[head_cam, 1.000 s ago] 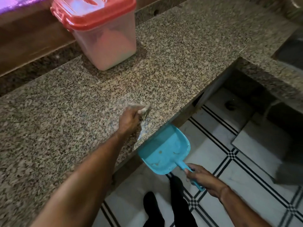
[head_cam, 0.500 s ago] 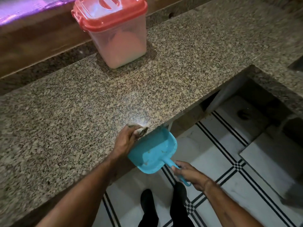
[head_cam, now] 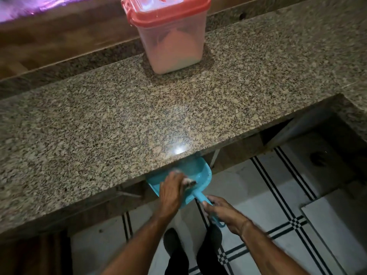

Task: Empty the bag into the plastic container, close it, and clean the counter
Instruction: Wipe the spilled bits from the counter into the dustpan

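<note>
A clear plastic container (head_cam: 170, 46) with a red lid shut on it stands at the back of the speckled granite counter (head_cam: 119, 124); pale powder fills its lower part. My right hand (head_cam: 224, 213) grips the handle of a turquoise dustpan (head_cam: 200, 171), held just under the counter's front edge. My left hand (head_cam: 170, 191) is over the pan, off the counter, clutching a small crumpled cloth (head_cam: 189, 182) whose end sticks out past the fingers. No bag is in view.
A wooden ledge (head_cam: 59, 38) runs behind the counter. Below the edge lies a white tiled floor (head_cam: 268, 195) with black stripes, with my dark legs (head_cam: 210, 247) on it. The counter turns a corner at the right (head_cam: 355, 90).
My left hand has swept the cloth from the counter top toward me, over the front edge and into the dustpan. The right hand kept the pan under the edge.
</note>
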Available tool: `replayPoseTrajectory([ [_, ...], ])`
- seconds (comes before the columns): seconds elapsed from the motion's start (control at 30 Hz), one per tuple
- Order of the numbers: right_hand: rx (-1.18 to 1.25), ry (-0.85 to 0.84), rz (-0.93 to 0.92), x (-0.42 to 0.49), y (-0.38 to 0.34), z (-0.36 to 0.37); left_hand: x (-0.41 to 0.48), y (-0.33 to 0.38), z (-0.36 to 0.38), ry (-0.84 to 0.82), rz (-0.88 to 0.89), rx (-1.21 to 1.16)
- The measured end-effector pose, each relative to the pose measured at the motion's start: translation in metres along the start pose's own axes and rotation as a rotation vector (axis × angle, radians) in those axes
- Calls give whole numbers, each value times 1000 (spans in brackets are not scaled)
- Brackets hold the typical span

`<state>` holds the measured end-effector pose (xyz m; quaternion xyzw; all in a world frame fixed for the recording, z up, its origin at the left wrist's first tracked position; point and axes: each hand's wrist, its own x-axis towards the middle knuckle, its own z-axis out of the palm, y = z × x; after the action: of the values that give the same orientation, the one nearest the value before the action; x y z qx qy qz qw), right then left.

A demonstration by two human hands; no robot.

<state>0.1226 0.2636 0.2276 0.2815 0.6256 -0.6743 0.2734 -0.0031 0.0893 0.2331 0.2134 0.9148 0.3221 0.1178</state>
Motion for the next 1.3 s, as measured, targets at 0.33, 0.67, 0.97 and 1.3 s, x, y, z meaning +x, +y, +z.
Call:
replayPoseTrajectory([
  [0.33,-58,-67,-3,5,-8,5,58,6,-98,449,-268,-131],
  [0.67,-77,-99,-21,2,-17,7,72,-25,-77,124,-83,-124],
  [0.97,-64,-78,18,9,-14,15,71,-14,-62,88,84,267],
  [1.3,-71,-89,29,10,-23,24,45,-3,-57,150,214,252],
])
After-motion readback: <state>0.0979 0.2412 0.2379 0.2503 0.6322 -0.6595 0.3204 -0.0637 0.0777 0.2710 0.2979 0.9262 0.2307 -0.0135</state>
